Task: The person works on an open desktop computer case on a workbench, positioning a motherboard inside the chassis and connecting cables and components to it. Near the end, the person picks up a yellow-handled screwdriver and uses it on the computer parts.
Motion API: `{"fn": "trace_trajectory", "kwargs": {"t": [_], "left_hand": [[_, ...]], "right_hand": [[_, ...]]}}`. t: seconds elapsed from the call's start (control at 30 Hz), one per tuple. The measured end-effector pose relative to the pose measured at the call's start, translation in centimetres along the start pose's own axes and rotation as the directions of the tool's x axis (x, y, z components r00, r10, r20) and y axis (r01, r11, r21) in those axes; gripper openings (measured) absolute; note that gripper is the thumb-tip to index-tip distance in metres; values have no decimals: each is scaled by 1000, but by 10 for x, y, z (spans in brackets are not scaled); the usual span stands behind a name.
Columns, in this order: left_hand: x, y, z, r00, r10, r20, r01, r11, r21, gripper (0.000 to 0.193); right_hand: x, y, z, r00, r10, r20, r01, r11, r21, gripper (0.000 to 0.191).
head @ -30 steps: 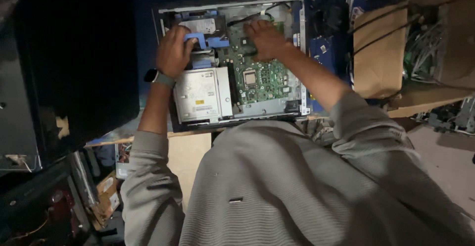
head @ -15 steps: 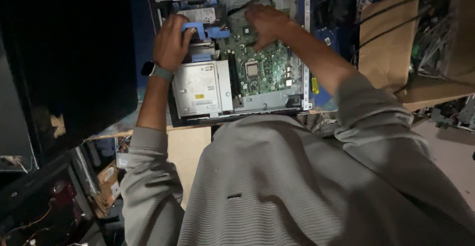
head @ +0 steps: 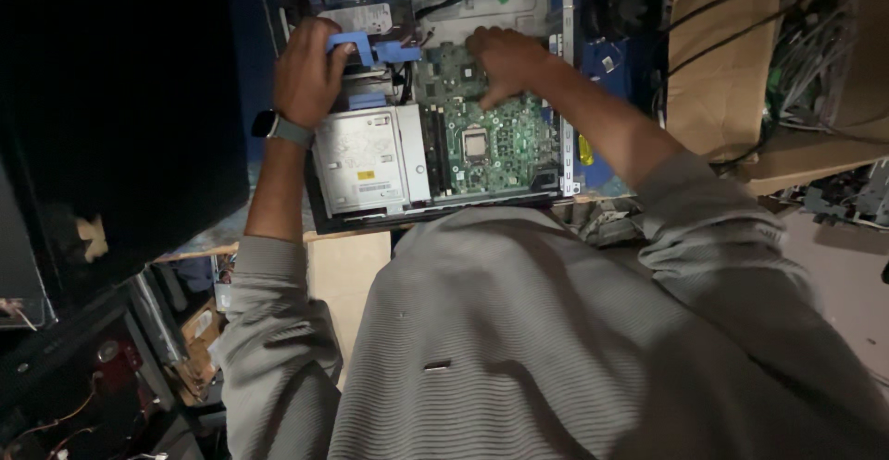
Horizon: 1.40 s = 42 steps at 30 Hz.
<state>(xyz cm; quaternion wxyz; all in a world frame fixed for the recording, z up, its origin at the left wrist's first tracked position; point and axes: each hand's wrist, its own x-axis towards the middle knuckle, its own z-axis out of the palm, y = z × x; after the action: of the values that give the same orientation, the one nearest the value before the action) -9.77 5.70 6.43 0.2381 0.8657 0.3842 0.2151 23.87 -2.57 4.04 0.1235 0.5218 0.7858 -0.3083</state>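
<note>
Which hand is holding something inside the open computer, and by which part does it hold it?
The left hand grips the blue plastic bracket by its left end. The right hand only rests its fingers on the green circuit board, holding nothing.

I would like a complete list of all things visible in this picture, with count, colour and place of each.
computer case: one, grey metal, open, top centre
circuit board: one, green, inside case, right part
drive unit: one, silver, inside case, left part
plastic bracket: one, blue, inside case, upper left
cardboard box: one, brown, right of case, holding cables
wristwatch: one, grey band, left wrist
left hand: one, gripping the plastic bracket
right hand: one, fingers down on the circuit board
</note>
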Motion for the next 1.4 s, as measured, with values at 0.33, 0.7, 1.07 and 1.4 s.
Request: {"fn": "trace_trajectory", "kwargs": {"t": [0.33, 0.7, 1.07, 1.4], "left_hand": [[-6, 5, 2, 997, -70, 35, 71, 997, -41, 21], [-20, 10, 2, 1000, -10, -2, 10, 1000, 10, 24], [-17, 25, -15, 990, -33, 135, 24, 997, 68, 24], [-15, 15, -11, 998, 22, 66, -25, 999, 42, 20]], "right_hand": [[1, -8, 11, 985, 84, 150, -66, 990, -121, 119], [10, -33, 2, 940, 303, -159, -130, 745, 654, 78], [58, -79, -8, 941, 335, 40, 33, -211, 977, 56], [62, -89, -6, 884, 466, -29, 142, -209, 968, 66]]}}
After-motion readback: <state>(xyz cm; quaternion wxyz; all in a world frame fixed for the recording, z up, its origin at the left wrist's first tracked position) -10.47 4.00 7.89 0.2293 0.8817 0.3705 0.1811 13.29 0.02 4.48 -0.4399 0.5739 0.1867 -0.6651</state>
